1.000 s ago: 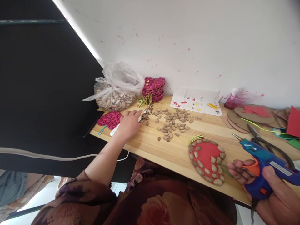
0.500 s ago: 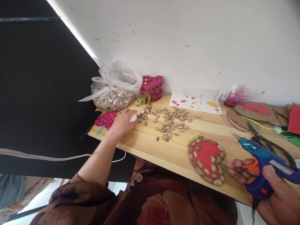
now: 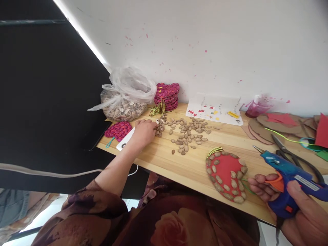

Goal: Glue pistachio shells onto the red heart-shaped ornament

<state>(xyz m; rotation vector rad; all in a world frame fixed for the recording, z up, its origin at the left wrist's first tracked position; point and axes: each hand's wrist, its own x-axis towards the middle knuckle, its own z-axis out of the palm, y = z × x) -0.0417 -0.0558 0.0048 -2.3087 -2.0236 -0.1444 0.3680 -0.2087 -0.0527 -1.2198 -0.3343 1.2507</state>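
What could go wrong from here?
1. The glue gun in the right hand has its nozzle out over the table; if it is hot, glue could drip on the wood.
2. The gun overlaps the scissors in this view, so a move might snag them.
3. A white device lies near the front edge by the left hand; a nudge might push it off.

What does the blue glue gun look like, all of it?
The glue gun is blue, plastic-looking, with a teal front, pointed metal tip, orange trigger, red switch, white label and dark cord below. The right hand holds it, fingers by the trigger. In the picture it tilts, its tip pointing up and left, with dark-handled scissors behind. Its back end meets the picture's right edge.
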